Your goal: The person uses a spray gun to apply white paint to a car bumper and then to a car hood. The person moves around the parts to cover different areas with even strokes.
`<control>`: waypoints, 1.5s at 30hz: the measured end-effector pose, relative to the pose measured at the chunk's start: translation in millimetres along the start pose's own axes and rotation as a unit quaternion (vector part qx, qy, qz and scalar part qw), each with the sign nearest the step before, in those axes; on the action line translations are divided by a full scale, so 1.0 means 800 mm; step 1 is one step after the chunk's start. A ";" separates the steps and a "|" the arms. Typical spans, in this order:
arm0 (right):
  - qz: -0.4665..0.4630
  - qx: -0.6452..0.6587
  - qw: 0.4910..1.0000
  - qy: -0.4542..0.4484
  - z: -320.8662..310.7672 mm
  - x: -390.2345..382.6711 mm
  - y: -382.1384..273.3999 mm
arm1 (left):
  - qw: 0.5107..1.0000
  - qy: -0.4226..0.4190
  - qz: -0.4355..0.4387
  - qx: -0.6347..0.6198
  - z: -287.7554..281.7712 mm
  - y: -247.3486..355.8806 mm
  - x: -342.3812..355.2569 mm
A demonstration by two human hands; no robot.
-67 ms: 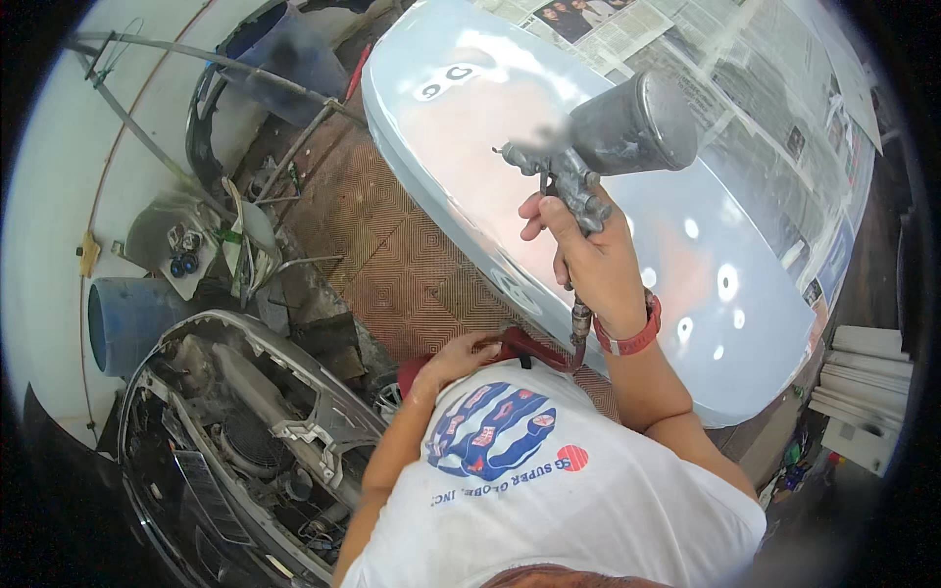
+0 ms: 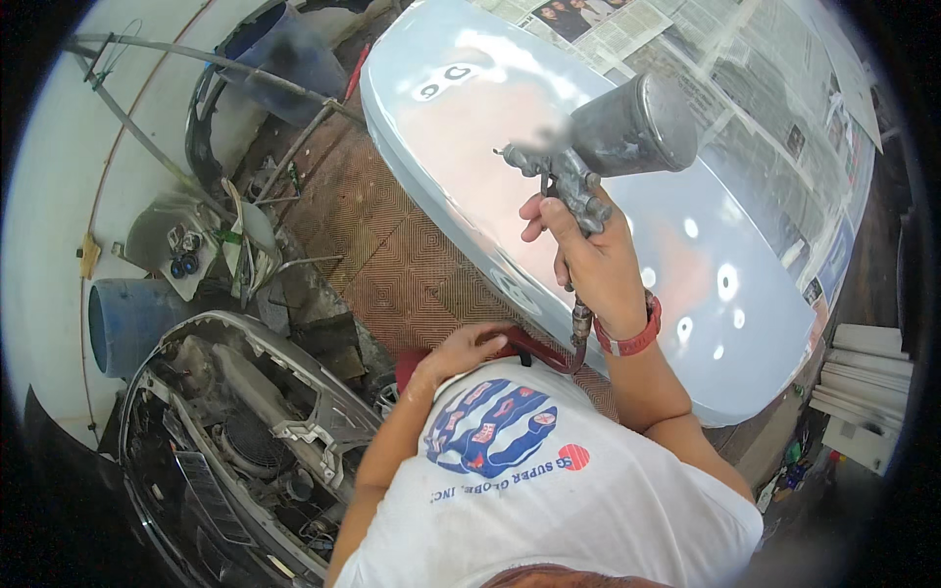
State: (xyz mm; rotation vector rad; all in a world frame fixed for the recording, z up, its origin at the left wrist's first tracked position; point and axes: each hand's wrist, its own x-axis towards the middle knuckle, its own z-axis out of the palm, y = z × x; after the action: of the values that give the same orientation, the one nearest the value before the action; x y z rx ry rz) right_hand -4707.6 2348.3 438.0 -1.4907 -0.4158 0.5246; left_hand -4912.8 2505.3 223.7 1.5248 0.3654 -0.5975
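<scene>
My right hand (image 2: 593,257) is closed round the handle of a metal spray gun (image 2: 578,191), a finger or two near its trigger. The gun's grey cup (image 2: 637,125) sits at its upper right, above a white-and-pinkish car panel (image 2: 470,137) with glossy spots. From the base of the handle a dark red air hose (image 2: 549,355) curves back toward my waist. There my left hand (image 2: 466,351) is closed on the hose in front of my shirt; its fingertips are partly hidden.
Newspaper sheets (image 2: 706,88) cover the surface beyond the panel. A dismantled car front (image 2: 245,421) lies at lower left, near a blue drum (image 2: 123,323). A metal frame (image 2: 206,54) stands at far left, over patterned floor matting (image 2: 392,265). White boxes (image 2: 863,382) are stacked at right.
My left hand has risen slightly with the hose, showing a little more of it. The right hand and spray gun have hardly moved.
</scene>
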 end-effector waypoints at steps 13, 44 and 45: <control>-0.103 0.032 0.989 0.105 0.043 0.015 0.025 | 0.945 -0.220 0.208 -0.125 -0.066 0.209 0.057; 0.078 -0.261 0.812 0.515 0.176 0.384 -0.078 | 0.860 -0.412 0.007 0.302 -0.621 -0.171 0.145; 0.091 -0.269 0.822 0.494 0.184 0.395 -0.077 | 0.860 -0.414 0.007 0.297 -0.628 -0.173 0.143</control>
State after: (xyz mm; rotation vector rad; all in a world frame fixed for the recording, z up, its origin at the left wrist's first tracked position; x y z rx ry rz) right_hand -4526.5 2648.9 488.4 -2.1319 0.4520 -0.3046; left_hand -4828.6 2994.2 27.5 1.6664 -0.5477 -1.3666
